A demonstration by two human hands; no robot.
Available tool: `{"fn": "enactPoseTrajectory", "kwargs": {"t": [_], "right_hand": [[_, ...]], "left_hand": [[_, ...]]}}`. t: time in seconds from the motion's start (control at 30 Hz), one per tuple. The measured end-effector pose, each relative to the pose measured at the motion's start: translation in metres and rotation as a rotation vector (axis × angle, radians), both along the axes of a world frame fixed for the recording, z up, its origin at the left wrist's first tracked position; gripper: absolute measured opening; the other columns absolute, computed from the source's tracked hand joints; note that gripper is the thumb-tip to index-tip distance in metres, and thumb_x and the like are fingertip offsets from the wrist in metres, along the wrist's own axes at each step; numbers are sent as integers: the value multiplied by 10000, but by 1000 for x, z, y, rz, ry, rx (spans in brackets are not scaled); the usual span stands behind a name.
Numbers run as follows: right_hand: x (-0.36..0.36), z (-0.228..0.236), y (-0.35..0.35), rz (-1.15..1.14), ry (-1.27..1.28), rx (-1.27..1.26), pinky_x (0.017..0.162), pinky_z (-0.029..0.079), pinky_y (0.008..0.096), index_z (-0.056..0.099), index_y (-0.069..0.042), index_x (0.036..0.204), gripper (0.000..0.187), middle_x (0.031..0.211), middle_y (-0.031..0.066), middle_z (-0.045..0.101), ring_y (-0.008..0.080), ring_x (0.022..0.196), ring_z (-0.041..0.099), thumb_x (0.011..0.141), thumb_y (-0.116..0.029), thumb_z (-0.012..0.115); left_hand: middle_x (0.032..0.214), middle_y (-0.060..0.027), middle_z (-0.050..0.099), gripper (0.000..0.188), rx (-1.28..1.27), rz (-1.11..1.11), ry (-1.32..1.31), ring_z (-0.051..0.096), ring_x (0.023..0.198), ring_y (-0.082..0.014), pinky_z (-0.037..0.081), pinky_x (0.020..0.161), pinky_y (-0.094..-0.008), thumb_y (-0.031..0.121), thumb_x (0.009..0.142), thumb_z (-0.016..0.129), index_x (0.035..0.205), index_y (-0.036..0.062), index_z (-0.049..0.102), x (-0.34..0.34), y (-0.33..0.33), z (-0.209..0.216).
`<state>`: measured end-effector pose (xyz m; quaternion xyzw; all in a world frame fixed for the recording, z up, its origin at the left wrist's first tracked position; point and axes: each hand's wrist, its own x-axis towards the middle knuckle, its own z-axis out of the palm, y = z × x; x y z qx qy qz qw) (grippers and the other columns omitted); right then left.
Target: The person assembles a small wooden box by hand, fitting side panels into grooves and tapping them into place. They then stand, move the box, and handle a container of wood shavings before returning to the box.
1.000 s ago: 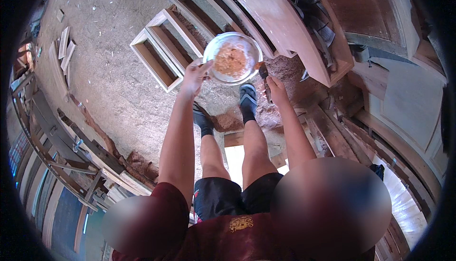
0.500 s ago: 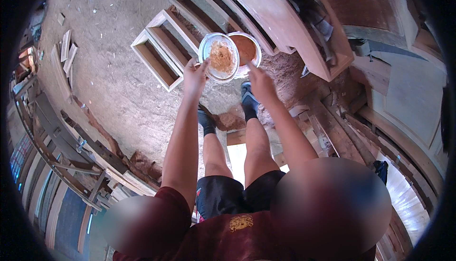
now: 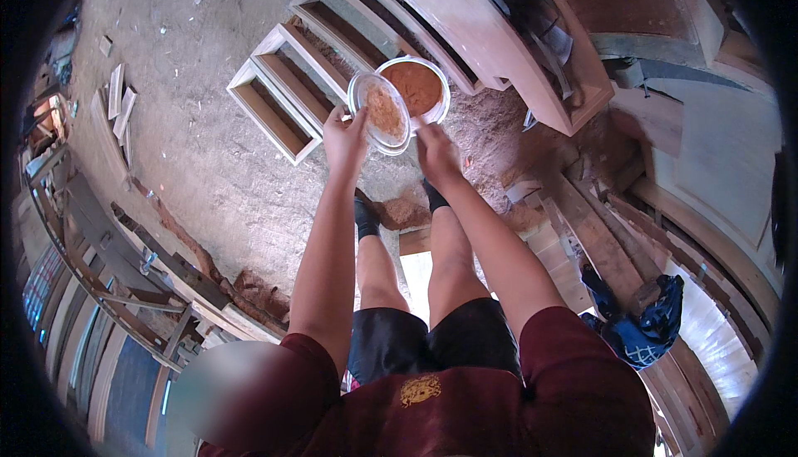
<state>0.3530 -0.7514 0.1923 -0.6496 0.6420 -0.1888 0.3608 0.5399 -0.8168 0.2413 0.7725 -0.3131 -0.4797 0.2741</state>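
My left hand (image 3: 344, 143) is closed on the edge of a round, pale lid (image 3: 402, 137), whose upturned face is smeared with orange-brown paste. The lid is tilted and overlaps the near left side of a white tub (image 3: 446, 93). Inside the tub lies thick orange-brown paste (image 3: 417, 84). My right hand (image 3: 437, 154) is just below the tub's near rim, with its fingers bent together beside the lid. Motion smears those fingertips, and whatever they grip is too unclear to name.
Open wooden frames (image 3: 278, 120) lie on the dusty ground left of and beyond the tub. A large wooden piece of furniture (image 3: 532, 74) stands at the far right. Planks (image 3: 594, 224) and a dark blue bag (image 3: 644, 324) are at right; loose wood strips (image 3: 120, 103) lie at left.
The lid has come slightly nearer me and tilted more, uncovering more of the paste in the tub. My right hand has drawn left and toward me, away from the tub's inside.
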Motion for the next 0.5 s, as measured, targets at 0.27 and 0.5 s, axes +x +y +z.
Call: {"fn": "enactPoseTrajectory", "kwargs": {"t": [0.27, 0.5], "right_hand": [[-39, -5, 8, -538, -270, 233, 834, 525, 449, 567, -25, 1245, 361, 1138, 234, 664, 404, 1009, 661, 1004, -288, 510], [-58, -62, -9, -676, -452, 224, 508, 365, 265, 555, -59, 858, 285, 664, -38, 456, 69, 571, 427, 983, -305, 624]], "left_hand": [[957, -71, 690, 410, 51, 104, 286, 664, 782, -142, 552, 608, -302, 233, 949, 689, 1257, -8, 566, 18, 6, -37], [968, -56, 741, 468, 145, -49, 105, 700, 832, -159, 557, 610, -318, 205, 930, 690, 1384, 190, 580, 11, -8, -82]]}}
